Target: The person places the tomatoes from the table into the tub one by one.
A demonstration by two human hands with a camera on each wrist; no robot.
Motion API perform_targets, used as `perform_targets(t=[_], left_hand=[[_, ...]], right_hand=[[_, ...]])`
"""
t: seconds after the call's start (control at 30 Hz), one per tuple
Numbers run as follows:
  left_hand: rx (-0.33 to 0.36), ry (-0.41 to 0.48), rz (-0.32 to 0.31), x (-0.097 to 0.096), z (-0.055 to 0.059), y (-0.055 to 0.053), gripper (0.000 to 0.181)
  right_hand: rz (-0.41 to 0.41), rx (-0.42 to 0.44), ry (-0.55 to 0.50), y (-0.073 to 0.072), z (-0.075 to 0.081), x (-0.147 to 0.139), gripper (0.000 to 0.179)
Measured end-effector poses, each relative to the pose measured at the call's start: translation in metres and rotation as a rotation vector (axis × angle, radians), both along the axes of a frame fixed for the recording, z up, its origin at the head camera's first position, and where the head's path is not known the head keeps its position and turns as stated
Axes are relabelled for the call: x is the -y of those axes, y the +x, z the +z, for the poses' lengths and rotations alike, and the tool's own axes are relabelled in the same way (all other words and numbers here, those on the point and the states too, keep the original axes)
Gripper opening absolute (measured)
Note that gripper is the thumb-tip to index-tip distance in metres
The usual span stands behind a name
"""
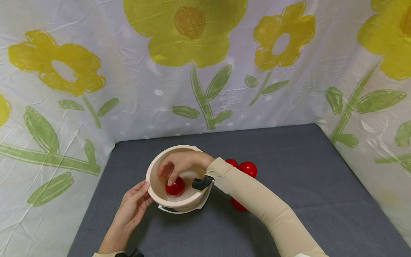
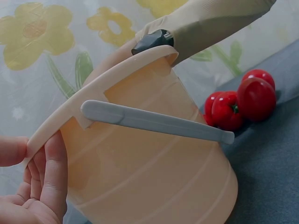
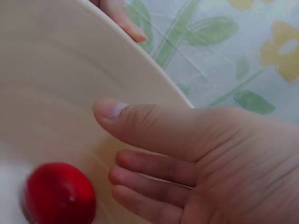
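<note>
A cream bucket point(image 1: 189, 205) with a pale handle point(image 2: 154, 123) stands on the grey table. My left hand point(image 1: 133, 205) pinches its left rim, thumb on one side and fingers on the other. Inside the bucket lies a shiny, round red fruit or vegetable point(image 3: 60, 193). My right hand point(image 1: 184, 162) reaches over the rim into the bucket, above this red piece. In the right wrist view, its thumb and fingers point(image 3: 154, 200) are apart from the piece and hold nothing.
More red pieces point(image 1: 248, 169) lie on the table right of the bucket, partly hidden by the right sleeve point(image 1: 257, 200). One, a lobed red bell pepper point(image 2: 226, 111), shows a green stem. A flower-printed cloth point(image 1: 138, 89) hangs behind and beside the table point(image 1: 305, 171).
</note>
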State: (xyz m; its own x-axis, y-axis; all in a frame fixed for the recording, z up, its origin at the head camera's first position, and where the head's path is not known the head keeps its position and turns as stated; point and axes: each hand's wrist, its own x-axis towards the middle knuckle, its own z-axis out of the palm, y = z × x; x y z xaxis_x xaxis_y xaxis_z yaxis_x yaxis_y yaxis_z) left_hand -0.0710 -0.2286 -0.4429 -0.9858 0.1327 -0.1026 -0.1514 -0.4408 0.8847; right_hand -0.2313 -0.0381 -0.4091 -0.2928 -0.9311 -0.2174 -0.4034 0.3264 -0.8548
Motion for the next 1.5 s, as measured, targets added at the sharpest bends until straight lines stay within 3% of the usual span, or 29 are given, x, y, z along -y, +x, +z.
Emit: perform_targets(t=[0.33,0.53,0.7,1.1,1.3,1.5], left_hand=[[0.021,-0.036,0.022,0.000,0.001,0.000,0.022],[0.005,-0.020,0.025,-0.002,-0.001,-0.001,0.024],[-0.002,0.005,0.023,-0.005,-0.002,-0.001,0.024],[0.016,-0.019,0.043,-0.006,-0.001,-0.001,0.022],[0.015,-0.018,0.045,-0.005,-0.002,-0.001,0.021],[0.015,-0.029,0.044,-0.006,-0.002,-0.001,0.021]], right_hand=[[-0.028,-0.026,-0.006,0.002,0.028,-0.010,0.045],[-0.010,-0.048,-0.031,0.005,0.034,-0.023,0.046],[-0.016,-0.073,-0.088,0.006,0.042,-0.045,0.048],[-0.141,-0.134,-0.167,0.007,0.063,-0.119,0.050],[-0.243,-0.131,-0.166,0.004,0.061,-0.154,0.052],[-0.319,-0.120,-0.150,0.003,0.041,-0.184,0.052]])
